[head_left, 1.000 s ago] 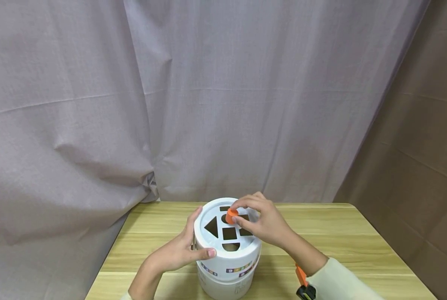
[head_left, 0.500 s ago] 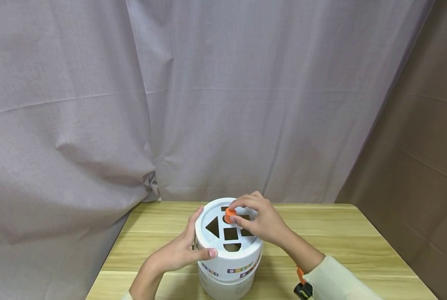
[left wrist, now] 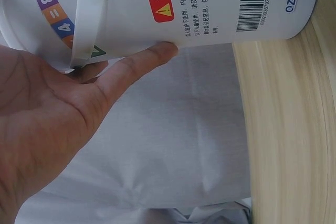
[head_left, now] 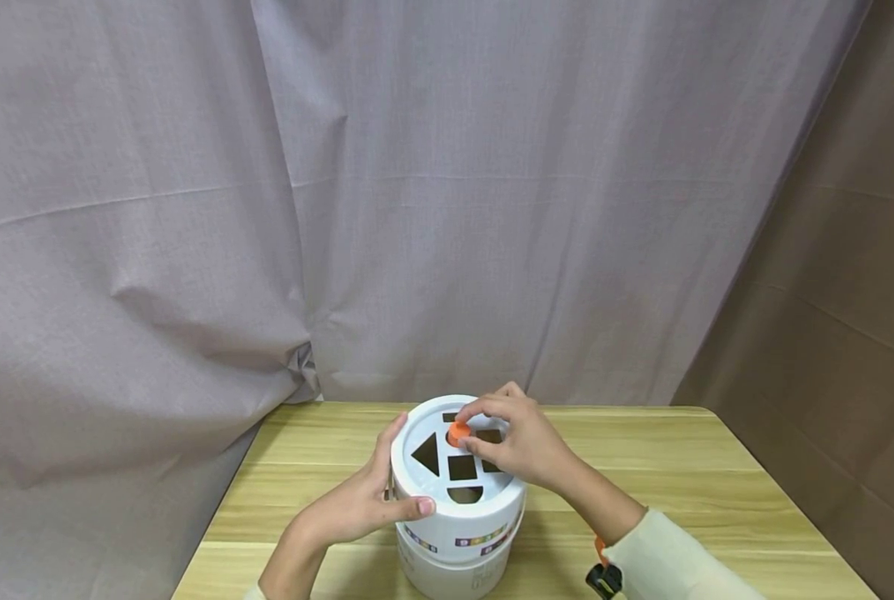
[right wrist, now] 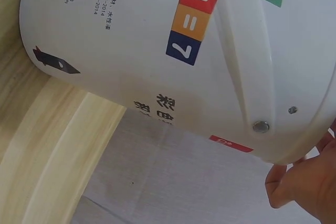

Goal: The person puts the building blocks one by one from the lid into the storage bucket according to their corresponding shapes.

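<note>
A white bucket [head_left: 457,533] stands upright on the table, its lid [head_left: 417,487] cut with holes of several shapes. Thumb and fingertips of my right hand [head_left: 525,437] pinch an orange cylindrical block [head_left: 458,433], which sits partly down in the round hole. My left hand [head_left: 352,500] rests on the bucket's left side, thumb across the front just under the rim, fingers stretched along the wall. In the left wrist view a straight finger [left wrist: 134,72] lies against the printed wall. The right wrist view shows only part of the right hand [right wrist: 307,184] at the rim; the block is hidden there.
The wooden table [head_left: 626,475] extends around the bucket. Behind it hangs a grey curtain [head_left: 491,208], with a browner cloth [head_left: 829,333] at the right. A white carry handle [right wrist: 244,51] lies against the bucket wall. A black and orange object [head_left: 604,579] shows beside the right sleeve.
The orange block has moved slightly left and sunk lower into the round hole, with the right fingers following it down. The left hand stays against the bucket.
</note>
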A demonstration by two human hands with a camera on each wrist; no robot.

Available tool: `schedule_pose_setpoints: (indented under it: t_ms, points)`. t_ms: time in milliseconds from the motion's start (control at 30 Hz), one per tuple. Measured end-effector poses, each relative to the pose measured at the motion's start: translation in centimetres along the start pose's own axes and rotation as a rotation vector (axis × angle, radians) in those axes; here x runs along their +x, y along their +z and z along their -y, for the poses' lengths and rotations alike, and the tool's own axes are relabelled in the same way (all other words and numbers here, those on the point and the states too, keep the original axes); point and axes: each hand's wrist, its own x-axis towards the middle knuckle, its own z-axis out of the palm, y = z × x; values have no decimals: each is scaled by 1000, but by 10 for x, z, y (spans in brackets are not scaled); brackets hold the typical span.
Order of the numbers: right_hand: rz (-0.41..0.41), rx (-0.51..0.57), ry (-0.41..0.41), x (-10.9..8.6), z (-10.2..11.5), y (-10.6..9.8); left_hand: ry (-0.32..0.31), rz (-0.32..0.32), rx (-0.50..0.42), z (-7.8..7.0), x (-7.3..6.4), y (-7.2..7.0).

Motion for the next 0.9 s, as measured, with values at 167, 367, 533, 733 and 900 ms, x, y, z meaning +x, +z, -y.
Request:
schedule_pose_setpoints:
  t_ms: [167, 367, 533, 733, 900]
  points:
    - [23, -19, 45, 0, 2, 0, -3, 1, 1, 0, -1, 1]
    - [34, -29, 72, 1, 4, 0, -7, 1, 0, 0, -1, 1]
    - [36, -31, 82, 1, 3, 1, -5, 1, 5, -1, -1, 0]
    - [19, -39, 68, -1, 2, 1, 4, 10, -7, 0, 0, 0]
    - [1, -39, 53, -2, 1, 0, 4, 11, 1, 0, 0, 0]
